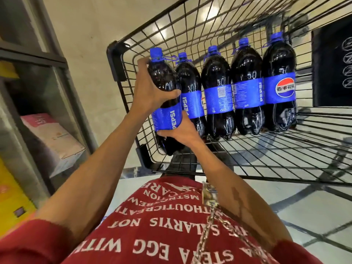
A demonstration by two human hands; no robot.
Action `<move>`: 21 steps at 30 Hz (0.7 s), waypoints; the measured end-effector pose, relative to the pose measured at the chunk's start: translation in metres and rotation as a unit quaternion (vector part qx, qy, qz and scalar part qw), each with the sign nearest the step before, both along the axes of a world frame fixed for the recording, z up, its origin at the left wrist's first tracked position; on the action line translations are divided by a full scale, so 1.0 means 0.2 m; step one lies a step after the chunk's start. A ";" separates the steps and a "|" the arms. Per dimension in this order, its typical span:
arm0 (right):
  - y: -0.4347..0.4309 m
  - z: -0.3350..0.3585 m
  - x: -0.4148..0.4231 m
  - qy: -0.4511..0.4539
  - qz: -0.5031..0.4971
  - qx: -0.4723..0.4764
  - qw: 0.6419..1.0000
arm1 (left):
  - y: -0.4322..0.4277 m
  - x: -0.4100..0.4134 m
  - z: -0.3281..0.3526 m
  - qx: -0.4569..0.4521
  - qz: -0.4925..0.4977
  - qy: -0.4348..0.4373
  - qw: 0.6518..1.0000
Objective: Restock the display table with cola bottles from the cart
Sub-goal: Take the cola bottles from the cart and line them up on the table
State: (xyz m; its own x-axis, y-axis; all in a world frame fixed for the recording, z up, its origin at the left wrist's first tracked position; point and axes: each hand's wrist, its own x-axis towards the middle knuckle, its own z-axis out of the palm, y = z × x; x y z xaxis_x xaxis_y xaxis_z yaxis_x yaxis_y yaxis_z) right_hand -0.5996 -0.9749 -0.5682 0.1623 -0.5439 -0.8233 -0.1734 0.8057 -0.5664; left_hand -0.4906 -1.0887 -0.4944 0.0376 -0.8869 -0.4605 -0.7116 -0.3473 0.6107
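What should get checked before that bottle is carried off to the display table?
1. Left hand grips the held bottle at its shoulder: ok.
2. Right hand holds it lower down: ok.
3. Cap on: ok.
4. Bottle's base clear of the cart rim: cannot tell.
5. Four other bottles standing upright: ok.
6. Free spot on the display table: cannot tell, out of view.

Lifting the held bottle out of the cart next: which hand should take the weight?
Right, probably. The right hand grips the dark blue-labelled plastic cola bottle low, at the label's bottom edge, so it can bear from beneath; the left hand wraps the shoulder, steadying.
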 end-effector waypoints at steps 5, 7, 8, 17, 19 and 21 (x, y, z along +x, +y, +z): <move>0.03 0.12 0.02 0.060 0.006 -0.040 0.997 | 0.07 0.07 0.08 -0.022 0.007 0.027 0.999; 0.04 0.18 0.03 0.076 0.003 -0.059 0.995 | 0.10 0.08 0.13 -0.030 0.019 0.034 0.999; 0.04 0.20 0.02 0.085 0.004 -0.070 0.994 | 0.10 0.09 0.16 -0.037 0.029 0.041 0.998; -0.08 0.60 -0.08 0.157 0.066 -0.207 0.963 | 0.13 0.10 0.60 -0.149 0.104 0.107 0.978; -0.11 0.70 -0.11 0.165 0.073 -0.233 0.955 | 0.14 0.09 0.71 -0.174 0.114 0.124 0.970; -0.12 0.80 -0.13 0.155 0.079 -0.258 0.950 | 0.16 0.09 0.82 -0.195 0.131 0.130 0.963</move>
State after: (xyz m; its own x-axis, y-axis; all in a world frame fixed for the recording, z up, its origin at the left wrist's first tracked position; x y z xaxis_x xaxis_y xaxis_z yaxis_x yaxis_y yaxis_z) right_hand -0.6254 -0.9998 -0.4074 0.0677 -0.8773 -0.4751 -0.4922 0.3849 -0.7808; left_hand -0.4726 -1.0563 -0.3308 0.2130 -0.9700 -0.1174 -0.4364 -0.2020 0.8768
